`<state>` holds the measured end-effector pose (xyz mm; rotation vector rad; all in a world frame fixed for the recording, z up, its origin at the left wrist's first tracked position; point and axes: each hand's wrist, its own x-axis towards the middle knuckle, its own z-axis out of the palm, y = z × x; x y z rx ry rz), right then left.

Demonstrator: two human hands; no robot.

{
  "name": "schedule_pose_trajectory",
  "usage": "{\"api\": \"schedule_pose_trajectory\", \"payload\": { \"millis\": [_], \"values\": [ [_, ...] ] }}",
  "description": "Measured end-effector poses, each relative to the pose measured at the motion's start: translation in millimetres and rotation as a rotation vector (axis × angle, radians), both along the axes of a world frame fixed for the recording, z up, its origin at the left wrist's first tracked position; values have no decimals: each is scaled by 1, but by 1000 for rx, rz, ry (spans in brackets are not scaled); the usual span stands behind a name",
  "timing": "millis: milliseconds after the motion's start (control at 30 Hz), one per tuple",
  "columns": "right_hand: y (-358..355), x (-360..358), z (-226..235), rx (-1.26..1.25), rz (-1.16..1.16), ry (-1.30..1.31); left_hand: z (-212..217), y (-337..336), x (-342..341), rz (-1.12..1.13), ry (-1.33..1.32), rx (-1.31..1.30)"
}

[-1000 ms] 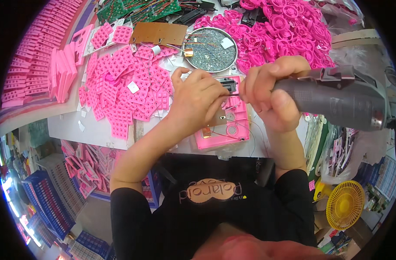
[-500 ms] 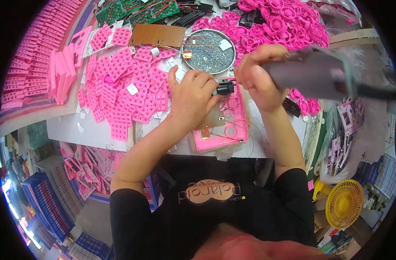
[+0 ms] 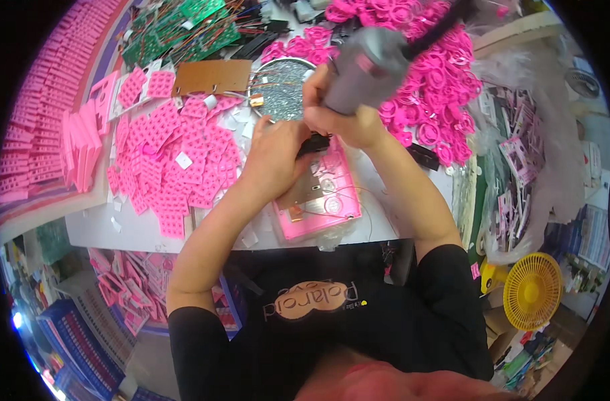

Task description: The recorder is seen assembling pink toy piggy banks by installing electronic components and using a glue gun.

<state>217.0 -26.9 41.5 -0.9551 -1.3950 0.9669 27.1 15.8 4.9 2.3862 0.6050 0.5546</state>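
My right hand (image 3: 348, 117) grips a grey electric screwdriver (image 3: 368, 63), held upright with its black tip (image 3: 313, 144) down at the top edge of a pink plastic case (image 3: 318, 200). The case lies open on the white table with a metal plate and thin wires inside. My left hand (image 3: 275, 157) rests on the case's upper left part, fingers curled beside the black tip; whether it pinches anything is hidden.
A round metal dish of small screws (image 3: 278, 90) sits just behind the hands. Pink square pads (image 3: 171, 167) cover the table's left; pink rings (image 3: 432, 87) pile at the right. Green circuit boards (image 3: 185, 30) lie at the back. A yellow fan (image 3: 532, 291) stands low right.
The grey screwdriver has swung from lying sideways to standing upright over the case. Both hands have closed in on the case's top edge.
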Motion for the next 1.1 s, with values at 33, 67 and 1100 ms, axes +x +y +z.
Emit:
{"api": "schedule_pose_trajectory", "payload": {
  "millis": [33, 67, 1100],
  "values": [
    [4, 3, 8, -141, 103, 116, 4, 5, 1, -37, 13, -80],
    [13, 9, 8, -135, 149, 254, 10, 10, 0, -140, -4, 10],
    [-89, -22, -26, -145, -162, -1136, -4, -94, -44, -311, 329, 226]
  ]
}}
